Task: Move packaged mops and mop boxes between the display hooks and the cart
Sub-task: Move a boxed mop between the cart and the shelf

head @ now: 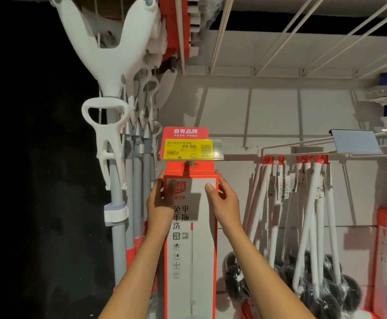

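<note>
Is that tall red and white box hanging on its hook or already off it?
On the hook, it seems: the mop box hangs upright, its red tab under the price tag. Left hand and right hand grip its top corners.

Retail shop aisle, cleaning-goods section, yellow price tag (190,148) reading 49.90 with barcode and QR code, white wire display hooks (303,149), hanging tagged brushes (307,226), boxed mop (191,238) on peg, white backing panel (275,111), far right stock blurred, possibly more packaged goods.

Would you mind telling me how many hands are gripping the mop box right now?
2: the left hand on the mop box's upper left edge, the right hand on its upper right edge.
</note>
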Motion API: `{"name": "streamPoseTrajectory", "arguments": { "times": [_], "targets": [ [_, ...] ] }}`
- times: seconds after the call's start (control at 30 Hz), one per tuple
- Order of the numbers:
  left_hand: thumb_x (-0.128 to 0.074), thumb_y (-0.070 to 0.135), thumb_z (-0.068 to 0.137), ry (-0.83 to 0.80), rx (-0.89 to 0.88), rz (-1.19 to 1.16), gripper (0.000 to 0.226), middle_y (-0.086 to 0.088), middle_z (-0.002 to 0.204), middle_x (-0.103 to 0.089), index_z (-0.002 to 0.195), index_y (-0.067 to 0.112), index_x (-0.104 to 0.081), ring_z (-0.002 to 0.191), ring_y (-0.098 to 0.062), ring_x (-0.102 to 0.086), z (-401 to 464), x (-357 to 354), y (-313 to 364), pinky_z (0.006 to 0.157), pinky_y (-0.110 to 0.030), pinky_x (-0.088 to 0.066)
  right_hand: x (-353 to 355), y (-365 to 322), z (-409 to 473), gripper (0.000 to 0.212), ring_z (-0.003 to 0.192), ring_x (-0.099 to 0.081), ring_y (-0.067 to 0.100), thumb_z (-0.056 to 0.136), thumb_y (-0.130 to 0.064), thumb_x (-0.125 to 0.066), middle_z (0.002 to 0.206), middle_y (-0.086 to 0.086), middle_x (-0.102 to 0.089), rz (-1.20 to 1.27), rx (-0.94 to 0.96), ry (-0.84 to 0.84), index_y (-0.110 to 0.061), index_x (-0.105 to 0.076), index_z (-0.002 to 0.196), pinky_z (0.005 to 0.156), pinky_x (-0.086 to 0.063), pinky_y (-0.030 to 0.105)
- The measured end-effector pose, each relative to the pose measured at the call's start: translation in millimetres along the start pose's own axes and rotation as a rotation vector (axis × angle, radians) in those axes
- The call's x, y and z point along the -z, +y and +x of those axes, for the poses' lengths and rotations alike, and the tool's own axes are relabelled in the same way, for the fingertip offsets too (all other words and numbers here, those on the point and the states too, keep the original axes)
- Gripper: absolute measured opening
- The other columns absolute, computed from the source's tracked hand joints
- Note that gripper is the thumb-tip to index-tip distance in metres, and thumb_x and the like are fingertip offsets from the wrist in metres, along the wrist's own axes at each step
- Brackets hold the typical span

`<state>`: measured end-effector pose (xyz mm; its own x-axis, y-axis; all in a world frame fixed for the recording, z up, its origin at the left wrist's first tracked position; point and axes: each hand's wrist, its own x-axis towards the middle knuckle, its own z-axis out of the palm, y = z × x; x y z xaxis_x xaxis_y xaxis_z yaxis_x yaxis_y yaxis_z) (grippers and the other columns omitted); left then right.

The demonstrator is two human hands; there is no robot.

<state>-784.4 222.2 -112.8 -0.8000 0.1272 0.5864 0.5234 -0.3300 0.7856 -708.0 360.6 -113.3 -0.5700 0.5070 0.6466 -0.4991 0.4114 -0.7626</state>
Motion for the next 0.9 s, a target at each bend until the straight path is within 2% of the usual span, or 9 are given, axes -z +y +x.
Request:
{"name": "streamPoseTrajectory", "arguments": {
  "times": [0.1,0.17,0.27,0.33,0.43,0.5,0.63,0.77,0.9],
  "targets": [
    [-0.056,0.045,0.099,-0.023,-0.028,0.061,0.028,0.04,0.099,-0.067,0.122,0.059,-0.051,0.089,0.01,-0.068,-7.3,1.3,7.6,0.062,-0.011,-0.054,-2.3,4.3,-4.3,0.049,0.132,-0.049,0.001,0.101,-0.027,-0.057,0.146,-0.016,-0.052,-0.013,0.008,-0.021,-0.037,-0.044,0.148,0.106,-0.041,0.017],
    [-0.055,0.051,0.096,-0.033,-0.002,0.07,0.027,0.03,0.106,-0.07,0.116,0.069,-0.051,0.096,0.001,-0.07,-11.6,3.5,6.3,0.075,-0.026,-0.06,-2.7,5.7,-7.9,0.055,0.137,-0.044,0.001,0.101,-0.026,-0.056,0.152,-0.014,-0.046,-0.038,0.002,-0.026,-0.031,-0.038,0.153,0.103,-0.038,0.007],
    [-0.054,0.041,0.103,-0.059,0.086,0.063,0.03,0.01,0.124,-0.069,0.127,0.059,-0.053,0.105,-0.009,-0.07,-14.9,9.6,-0.4,0.087,-0.036,-0.06,-1.4,6.4,-16.4,0.057,0.14,-0.04,0.002,0.102,-0.023,-0.056,0.155,-0.013,-0.043,-0.064,-0.012,-0.033,-0.029,-0.035,0.155,0.11,-0.037,0.014],
    [-0.049,0.036,0.105,-0.095,0.084,0.089,0.034,0.013,0.126,-0.068,0.136,0.048,-0.053,0.111,-0.007,-0.066,-23.2,14.6,0.1,0.093,-0.036,-0.057,-0.9,4.4,-26.9,0.058,0.14,-0.041,0.003,0.102,-0.023,-0.056,0.155,-0.012,-0.043,-0.078,-0.015,-0.036,-0.028,-0.034,0.155,0.114,-0.037,0.021],
    [-0.046,0.034,0.105,-0.132,0.036,0.133,0.037,0.044,0.116,-0.06,0.125,0.066,-0.048,0.11,0.019,-0.055,-46.6,24.5,11.7,0.085,-0.004,-0.046,-2.1,-0.4,-48.0,0.057,0.138,-0.043,0.003,0.101,-0.024,-0.058,0.153,-0.011,-0.045,-0.089,-0.037,-0.002,-0.025,-0.036,0.154,0.113,-0.04,0.025],
    [-0.047,0.036,0.106,-0.155,0.044,0.151,0.037,0.05,0.113,-0.056,0.12,0.071,-0.046,0.109,0.027,-0.05,-62.7,33.1,16.6,0.082,0.001,-0.041,-2.8,-3.9,-65.8,0.054,0.137,-0.043,0.003,0.1,-0.023,-0.059,0.151,-0.011,-0.046,-0.101,-0.073,0.05,-0.022,-0.041,0.152,0.114,-0.04,0.032],
    [-0.047,0.052,0.098,-0.207,0.051,0.222,0.05,0.041,0.129,-0.049,0.147,0.044,-0.042,0.123,0.024,-0.043,-96.2,55.7,26.7,0.096,-0.008,-0.036,-4.3,-18.2,-110.4,0.049,0.135,-0.042,-0.001,0.099,-0.026,-0.061,0.146,-0.017,-0.046,-0.156,-0.068,0.076,-0.032,-0.045,0.145,0.115,-0.039,0.033],
    [-0.041,0.062,0.093,-0.295,0.033,0.337,0.056,0.031,0.148,-0.044,0.148,0.051,-0.037,0.14,0.006,-0.036,-136.0,82.8,45.2,0.116,-0.033,-0.035,-6.7,-37.1,-158.1,0.049,0.138,-0.04,-0.003,0.094,-0.042,-0.057,0.148,-0.017,-0.047,-0.264,-0.028,0.047,-0.037,-0.049,0.142,0.115,-0.038,0.031],
    [-0.028,0.071,0.092,-0.353,-0.078,0.679,0.063,0.029,0.162,-0.019,0.152,0.055,-0.016,0.149,0.01,-0.01,-175.6,112.1,60.0,0.121,-0.03,-0.017,-1.3,-52.1,-203.3,0.056,0.142,-0.03,-0.007,0.092,-0.052,-0.054,0.153,-0.021,-0.04,-0.47,-0.009,0.004,-0.035,-0.049,0.145,0.117,-0.03,0.027]
  ]
}}
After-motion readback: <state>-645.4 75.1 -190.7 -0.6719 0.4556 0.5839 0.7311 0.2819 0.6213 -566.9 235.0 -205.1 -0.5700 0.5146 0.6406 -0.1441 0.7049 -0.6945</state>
